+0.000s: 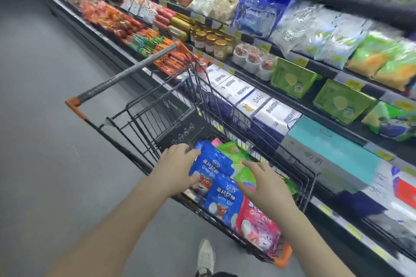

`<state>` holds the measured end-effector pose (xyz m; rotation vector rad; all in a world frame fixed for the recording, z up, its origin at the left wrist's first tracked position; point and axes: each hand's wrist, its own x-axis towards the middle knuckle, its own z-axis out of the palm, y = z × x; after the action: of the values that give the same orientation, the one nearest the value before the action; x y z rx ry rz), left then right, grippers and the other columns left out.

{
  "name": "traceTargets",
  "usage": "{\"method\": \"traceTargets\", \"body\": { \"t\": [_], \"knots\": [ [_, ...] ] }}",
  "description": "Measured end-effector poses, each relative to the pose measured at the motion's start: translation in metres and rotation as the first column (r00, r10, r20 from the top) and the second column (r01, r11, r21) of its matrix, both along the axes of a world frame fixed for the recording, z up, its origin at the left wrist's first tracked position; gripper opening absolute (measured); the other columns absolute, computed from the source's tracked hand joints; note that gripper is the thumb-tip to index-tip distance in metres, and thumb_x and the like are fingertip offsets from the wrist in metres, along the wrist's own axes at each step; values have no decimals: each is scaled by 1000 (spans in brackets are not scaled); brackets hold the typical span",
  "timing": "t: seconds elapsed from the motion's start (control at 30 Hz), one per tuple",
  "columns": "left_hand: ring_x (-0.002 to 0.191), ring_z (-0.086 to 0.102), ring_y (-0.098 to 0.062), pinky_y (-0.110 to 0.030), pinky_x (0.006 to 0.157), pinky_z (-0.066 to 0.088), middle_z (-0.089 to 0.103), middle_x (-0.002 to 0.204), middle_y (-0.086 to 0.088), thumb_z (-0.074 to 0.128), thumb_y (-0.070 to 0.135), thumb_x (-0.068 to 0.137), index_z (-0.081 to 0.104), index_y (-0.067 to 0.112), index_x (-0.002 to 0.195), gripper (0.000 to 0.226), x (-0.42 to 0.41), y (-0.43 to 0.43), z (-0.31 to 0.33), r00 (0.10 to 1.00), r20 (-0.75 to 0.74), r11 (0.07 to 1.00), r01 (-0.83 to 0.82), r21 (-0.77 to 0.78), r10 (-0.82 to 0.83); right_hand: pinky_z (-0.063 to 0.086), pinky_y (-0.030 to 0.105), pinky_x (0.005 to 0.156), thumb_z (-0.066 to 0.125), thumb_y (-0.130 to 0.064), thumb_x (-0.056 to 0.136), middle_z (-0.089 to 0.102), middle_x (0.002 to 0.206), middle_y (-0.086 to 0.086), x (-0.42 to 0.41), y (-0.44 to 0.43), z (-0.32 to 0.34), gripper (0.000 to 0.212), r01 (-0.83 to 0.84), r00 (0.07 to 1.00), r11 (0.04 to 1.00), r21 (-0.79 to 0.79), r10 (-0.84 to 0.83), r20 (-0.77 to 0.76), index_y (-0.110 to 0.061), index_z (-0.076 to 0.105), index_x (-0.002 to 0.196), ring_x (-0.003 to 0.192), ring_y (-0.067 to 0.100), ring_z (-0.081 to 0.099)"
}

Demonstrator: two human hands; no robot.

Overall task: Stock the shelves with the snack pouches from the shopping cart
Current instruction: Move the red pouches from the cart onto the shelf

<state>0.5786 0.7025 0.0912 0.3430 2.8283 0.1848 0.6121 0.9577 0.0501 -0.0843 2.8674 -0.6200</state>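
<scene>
A black wire shopping cart (pixel 144 117) stands beside the shelves. It holds blue snack pouches (pixel 225 200), a pink pouch (pixel 258 227) and green pouches (pixel 236 155). My left hand (pixel 177 168) grips the left edge of the top blue pouch (pixel 211 162), which is tilted up out of the pile. My right hand (pixel 263 184) hovers with fingers spread over the blue and green pouches; whether it touches them is unclear.
The refrigerated shelves (pixel 315 87) on the right are packed with bags, jars, sausages and white milk cartons (pixel 258 99). The cart's grey handle (pixel 126 72) points up the aisle. Grey floor lies to the left. A white shoe (pixel 206 254) shows below the cart.
</scene>
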Motion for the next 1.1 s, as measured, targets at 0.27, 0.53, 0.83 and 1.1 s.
{"method": "traceTargets", "body": {
  "t": [0.27, 0.53, 0.83, 1.1],
  "knots": [
    [138, 38, -25, -38, 112, 35, 38, 149, -3, 61, 57, 89, 33, 32, 153, 74, -69, 44, -19, 978, 85, 982, 188, 24, -189, 52, 33, 89, 61, -54, 92, 47, 145, -8, -17, 33, -31, 66, 210, 969, 978, -23, -204, 140, -41, 36, 152, 118, 14, 58],
    [136, 41, -26, -45, 109, 41, 36, 149, -3, 63, 53, 92, 32, 30, 154, 73, -95, 106, -62, 895, 259, 932, 346, 111, -363, 49, 35, 93, 69, -53, 88, 50, 144, -2, 19, 63, -63, 74, 561, 796, 820, -115, -496, 348, -35, 36, 151, 125, 19, 56],
    [141, 36, -24, -48, 110, 41, 35, 153, -1, 64, 53, 91, 33, 31, 153, 73, -100, 125, -108, 812, 375, 893, 430, 134, -448, 48, 32, 87, 78, -49, 82, 64, 120, 0, 44, 45, -133, 67, 876, 452, 464, -130, -698, 556, -13, 50, 131, 111, 24, 62],
    [140, 36, -17, -36, 113, 36, 41, 148, 2, 66, 50, 90, 40, 29, 150, 69, -111, 107, -144, 804, 408, 900, 358, 247, -432, 44, 39, 103, 84, -36, 78, 50, 136, 19, 34, 31, -200, 83, 969, 230, 239, -62, -785, 574, -1, 41, 140, 127, 32, 49]
  ]
}}
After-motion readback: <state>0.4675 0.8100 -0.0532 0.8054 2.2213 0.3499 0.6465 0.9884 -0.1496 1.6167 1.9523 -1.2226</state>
